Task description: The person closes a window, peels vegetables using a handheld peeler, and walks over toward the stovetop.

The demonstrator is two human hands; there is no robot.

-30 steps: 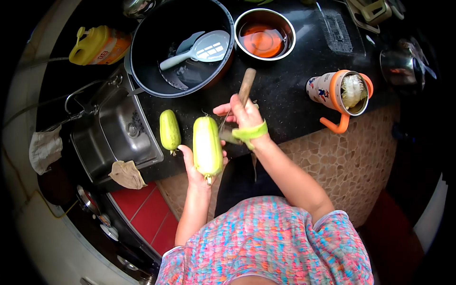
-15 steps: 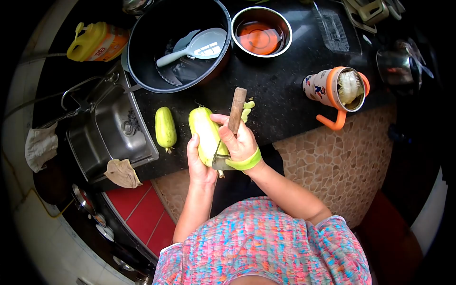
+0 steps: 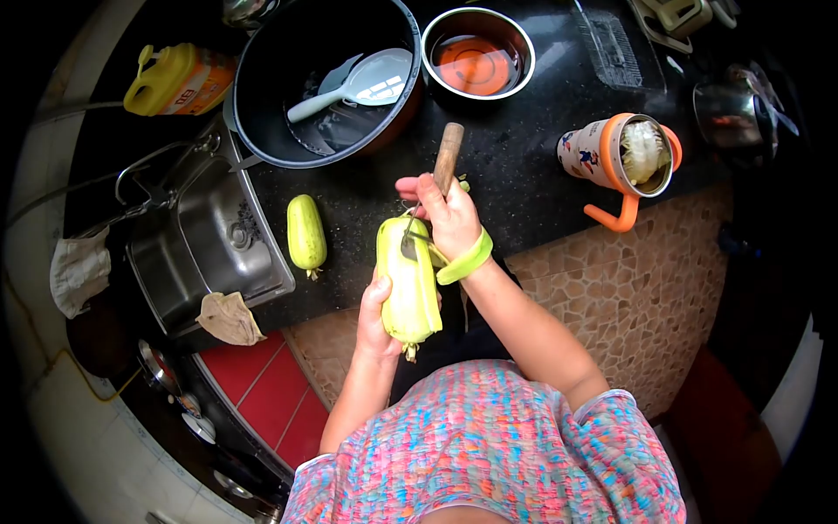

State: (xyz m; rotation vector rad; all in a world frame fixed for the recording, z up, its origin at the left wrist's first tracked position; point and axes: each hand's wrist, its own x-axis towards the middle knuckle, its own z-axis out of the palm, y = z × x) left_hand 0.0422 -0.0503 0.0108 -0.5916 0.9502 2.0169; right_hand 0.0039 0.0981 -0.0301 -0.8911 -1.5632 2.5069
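My left hand (image 3: 374, 321) is wrapped round the near part of a pale green squash (image 3: 408, 293), its stem end pointing toward my body. In my right hand (image 3: 454, 218) is a peeler (image 3: 449, 157) with a wooden handle. The peeler's metal blade lies against the far end of the squash. A bright green strip, which looks like peel, (image 3: 469, 262) lies across my right wrist. On the counter to the left rests a second, smaller green squash (image 3: 305, 232). Scraps of peel lie partly hidden behind my right hand.
A big dark pot (image 3: 240, 105) holding a pale ladle stands at the back, beside a steel bowl (image 3: 530, 65) of liquid. To the left are a sink (image 3: 196, 253), a cloth (image 3: 229, 318) and a yellow jug (image 3: 179, 80). An orange-handled mug (image 3: 589, 157) stands at right.
The peeler has moved from the squash's near end to its far end. The squash has shifted slightly right and toward my body, and my left hand has moved with it.
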